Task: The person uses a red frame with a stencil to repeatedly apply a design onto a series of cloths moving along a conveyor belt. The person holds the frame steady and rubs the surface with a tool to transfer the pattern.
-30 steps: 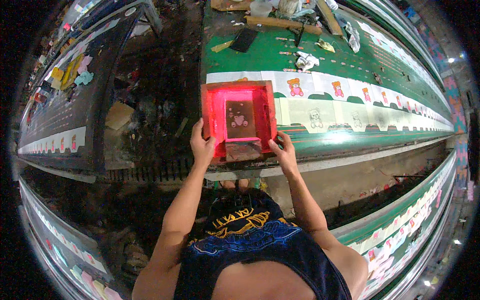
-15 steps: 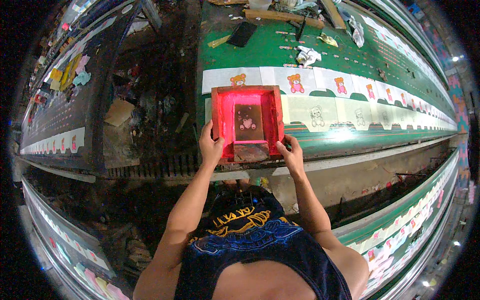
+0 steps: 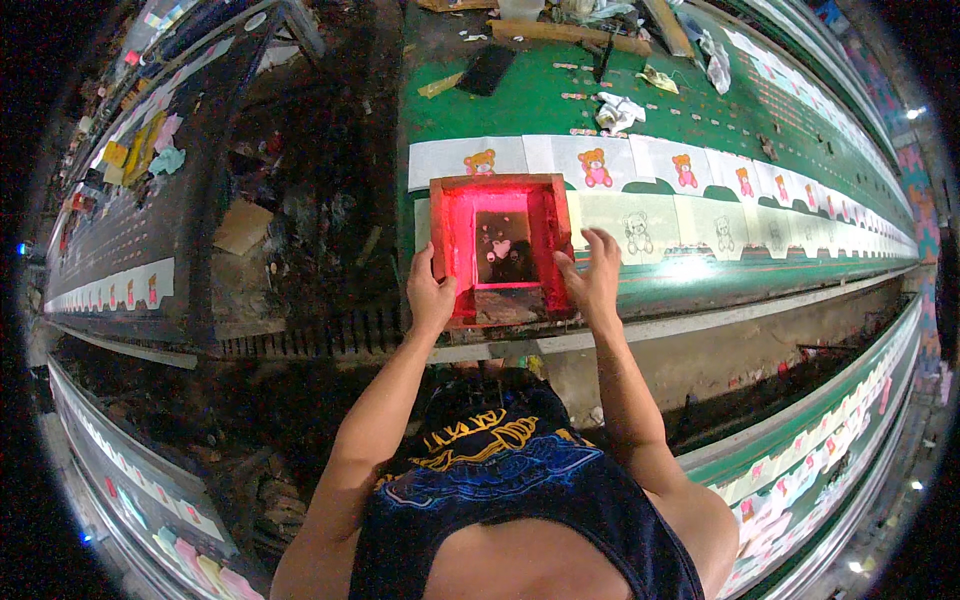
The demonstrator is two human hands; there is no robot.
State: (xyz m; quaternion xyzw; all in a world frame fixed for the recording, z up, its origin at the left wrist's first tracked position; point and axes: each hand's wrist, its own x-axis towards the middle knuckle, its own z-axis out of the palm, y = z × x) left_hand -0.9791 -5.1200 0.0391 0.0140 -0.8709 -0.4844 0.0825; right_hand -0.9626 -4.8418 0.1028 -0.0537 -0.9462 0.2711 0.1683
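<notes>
A red wooden screen-printing frame (image 3: 553, 200) lies on the near edge of the green table, its inner walls bright pink. Its dark mesh (image 3: 508, 262) bears small pale shapes, part of a bear motif. A brown block (image 3: 508, 304) sits inside at the near end. My left hand (image 3: 430, 293) is closed on the frame's left side, thumb on the near rim. At the right side, my right hand (image 3: 598, 278) has its fingers spread, with the thumb at the frame's edge. Pale sheets with bear outlines (image 3: 636, 232) run rightward from the frame.
Behind the frame runs a row of white sheets with coloured bears (image 3: 594, 168). Farther back on the green table (image 3: 540, 92) lie a dark flat slab (image 3: 486, 70), a crumpled white cloth (image 3: 620, 114) and a wooden bar (image 3: 570, 37). A dark table (image 3: 205, 215) stands left.
My right hand has loosened from the frame, its fingers spreading up and outward. My left hand still holds the left side. The whole view has shifted slightly.
</notes>
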